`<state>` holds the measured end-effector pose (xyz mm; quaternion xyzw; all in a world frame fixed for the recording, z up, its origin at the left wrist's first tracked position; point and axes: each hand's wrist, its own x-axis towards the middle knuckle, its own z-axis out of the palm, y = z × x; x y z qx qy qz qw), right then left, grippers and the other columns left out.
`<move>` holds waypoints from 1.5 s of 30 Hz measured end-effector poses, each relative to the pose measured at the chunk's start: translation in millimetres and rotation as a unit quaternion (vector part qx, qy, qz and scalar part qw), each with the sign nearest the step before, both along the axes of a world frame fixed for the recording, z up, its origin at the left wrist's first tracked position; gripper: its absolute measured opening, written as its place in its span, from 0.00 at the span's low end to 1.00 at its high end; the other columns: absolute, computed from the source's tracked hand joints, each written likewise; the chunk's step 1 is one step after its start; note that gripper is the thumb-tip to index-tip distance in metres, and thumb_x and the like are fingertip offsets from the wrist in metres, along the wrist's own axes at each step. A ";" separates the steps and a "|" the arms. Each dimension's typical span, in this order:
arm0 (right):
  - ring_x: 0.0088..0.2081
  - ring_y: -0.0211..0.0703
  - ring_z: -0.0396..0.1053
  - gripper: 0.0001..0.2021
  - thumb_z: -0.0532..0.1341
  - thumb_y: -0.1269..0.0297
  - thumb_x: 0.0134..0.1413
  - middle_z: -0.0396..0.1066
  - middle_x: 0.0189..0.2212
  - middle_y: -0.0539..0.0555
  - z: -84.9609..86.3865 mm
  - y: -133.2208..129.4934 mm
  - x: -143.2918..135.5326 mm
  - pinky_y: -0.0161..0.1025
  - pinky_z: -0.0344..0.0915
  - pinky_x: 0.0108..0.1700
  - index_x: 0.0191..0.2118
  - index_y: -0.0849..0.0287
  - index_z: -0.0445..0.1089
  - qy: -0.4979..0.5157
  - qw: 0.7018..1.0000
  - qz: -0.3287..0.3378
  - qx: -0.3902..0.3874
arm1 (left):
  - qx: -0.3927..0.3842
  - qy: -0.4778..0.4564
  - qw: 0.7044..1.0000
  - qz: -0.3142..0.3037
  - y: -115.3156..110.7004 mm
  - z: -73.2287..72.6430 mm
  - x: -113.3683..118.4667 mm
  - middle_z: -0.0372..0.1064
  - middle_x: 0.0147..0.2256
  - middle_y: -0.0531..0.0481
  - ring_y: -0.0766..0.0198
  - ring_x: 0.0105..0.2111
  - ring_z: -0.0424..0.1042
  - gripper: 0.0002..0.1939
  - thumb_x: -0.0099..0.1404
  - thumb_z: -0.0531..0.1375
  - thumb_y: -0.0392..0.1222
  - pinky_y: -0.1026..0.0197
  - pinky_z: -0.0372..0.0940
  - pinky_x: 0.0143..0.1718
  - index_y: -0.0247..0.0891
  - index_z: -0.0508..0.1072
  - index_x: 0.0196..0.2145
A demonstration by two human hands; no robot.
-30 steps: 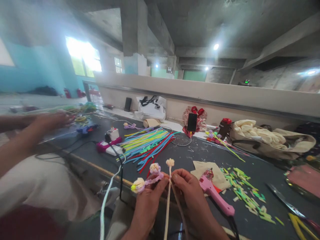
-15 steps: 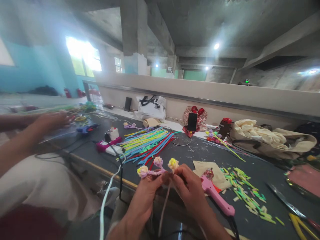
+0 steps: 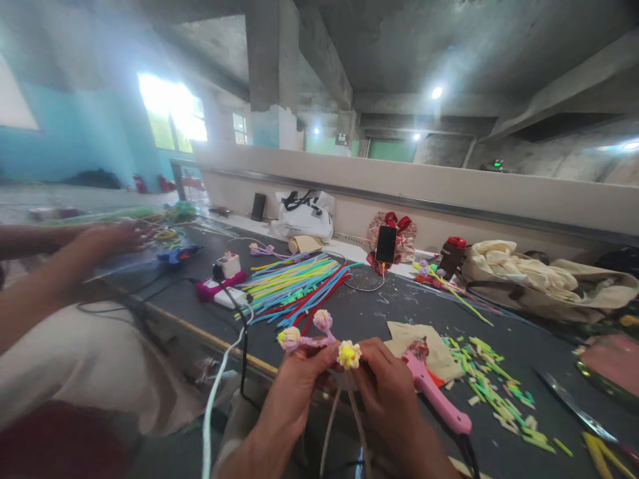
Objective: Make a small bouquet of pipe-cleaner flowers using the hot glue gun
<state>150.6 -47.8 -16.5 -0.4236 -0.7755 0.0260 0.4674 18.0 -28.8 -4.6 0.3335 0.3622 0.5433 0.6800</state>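
Observation:
My left hand (image 3: 295, 386) is closed on a lilac pipe-cleaner flower sprig (image 3: 319, 342), which has two cream-and-purple buds at its top. Against its thumb, my right hand (image 3: 392, 386) pinches a cream pipe-cleaner flower (image 3: 348, 355) with a yellow centre, its face tilted towards me. Two thin pale stems (image 3: 327, 432) hang down below and between the hands. Where the fingers meet the stems is partly hidden. Just right of my right hand, a pink hot glue gun (image 3: 439, 396) lies with its nozzle end on a beige sheet (image 3: 434, 346).
Colourful pipe cleaners (image 3: 294, 286) lie ahead, beside a power strip (image 3: 222, 293). Cut green pieces (image 3: 494, 386), scissors (image 3: 574, 402) and a fabric bag (image 3: 539, 279) are on the right. A phone (image 3: 386, 244) leans at the back. Another person's arm (image 3: 64, 266) reaches in from the left.
The cream flower has come down and tipped towards me, between the hands. A second hanging stem now shows. The lilac sprig has barely moved.

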 end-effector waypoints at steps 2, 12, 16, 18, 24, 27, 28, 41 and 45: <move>0.30 0.38 0.66 0.06 0.52 0.75 0.51 0.67 0.28 0.53 -0.4 -1.4 -1.2 0.32 0.60 0.31 0.33 0.58 0.63 -0.006 1.000 -0.006 0.007 | 0.006 0.008 1.000 0.013 -0.1 -0.7 1.0 0.65 0.16 0.55 0.72 0.17 0.62 0.08 0.44 0.64 0.41 0.70 0.56 0.18 0.33 0.71 0.19; 0.29 0.36 0.64 0.05 0.56 0.74 0.48 0.67 0.26 0.51 2.6 -5.1 -9.6 0.30 0.59 0.30 0.30 0.59 0.67 0.093 0.996 0.004 -0.019 | -0.001 -0.031 0.999 0.030 -1.1 -2.2 7.8 0.66 0.13 0.55 0.72 0.14 0.62 0.08 0.42 0.65 0.40 0.70 0.57 0.16 0.33 0.71 0.17; 0.19 0.31 0.56 0.07 0.59 0.69 0.46 0.58 0.17 0.45 4.4 -4.6 -10.1 0.27 0.53 0.20 0.21 0.61 0.63 0.307 0.921 0.037 -0.238 | 0.021 -0.008 0.999 -0.044 -4.9 0.0 2.0 0.68 0.14 0.52 0.70 0.14 0.65 0.07 0.45 0.64 0.40 0.70 0.58 0.16 0.31 0.73 0.19; 0.15 0.27 0.52 0.08 0.59 0.65 0.46 0.57 0.15 0.43 3.4 -3.7 -10.1 0.26 0.48 0.16 0.22 0.61 0.62 0.388 0.853 0.092 -0.337 | 0.025 -0.003 0.997 -0.077 -7.1 1.2 -0.2 0.69 0.14 0.51 0.70 0.14 0.66 0.08 0.48 0.63 0.40 0.71 0.59 0.16 0.31 0.73 0.19; 0.14 0.28 0.57 0.11 0.62 0.59 0.43 0.63 0.14 0.46 0.6 -3.6 -11.6 0.24 0.51 0.16 0.27 0.61 0.64 0.477 0.745 0.183 -0.428 | 0.006 -0.030 0.992 -0.119 -10.2 5.7 1.0 0.70 0.14 0.48 0.68 0.13 0.67 0.11 0.50 0.62 0.43 0.70 0.60 0.15 0.31 0.72 0.19; 0.15 0.27 0.58 0.10 0.63 0.61 0.42 0.63 0.16 0.45 1.8 -4.9 -12.5 0.24 0.53 0.18 0.28 0.62 0.65 0.487 0.744 0.183 -0.421 | -0.001 -0.052 0.991 -0.126 -9.1 4.8 -0.2 0.70 0.14 0.49 0.70 0.13 0.67 0.10 0.49 0.62 0.42 0.72 0.59 0.15 0.31 0.72 0.19; 0.15 0.27 0.59 0.09 0.63 0.62 0.42 0.63 0.16 0.45 1.8 -5.3 -12.7 0.25 0.54 0.18 0.28 0.62 0.65 0.488 0.748 0.177 -0.414 | 0.000 -0.054 0.990 -0.129 -8.6 4.0 -1.1 0.70 0.15 0.50 0.70 0.14 0.67 0.09 0.49 0.62 0.42 0.72 0.60 0.15 0.31 0.72 0.19; 0.13 0.28 0.57 0.09 0.62 0.62 0.43 0.64 0.14 0.47 -4.9 1.6 -10.0 0.24 0.49 0.15 0.28 0.62 0.64 0.542 0.665 0.231 -0.459 | 0.003 -0.037 0.986 -0.162 -7.7 -4.1 -2.8 0.71 0.17 0.47 0.69 0.16 0.68 0.12 0.51 0.61 0.44 0.72 0.59 0.17 0.30 0.74 0.24; 0.14 0.28 0.56 0.08 0.61 0.62 0.44 0.64 0.14 0.47 -10.8 6.1 -5.8 0.24 0.48 0.15 0.28 0.62 0.65 0.528 0.675 0.250 -0.452 | -0.011 -0.051 0.983 -0.175 -8.1 -1.1 -3.0 0.71 0.17 0.47 0.69 0.16 0.68 0.12 0.48 0.62 0.45 0.72 0.59 0.17 0.30 0.74 0.24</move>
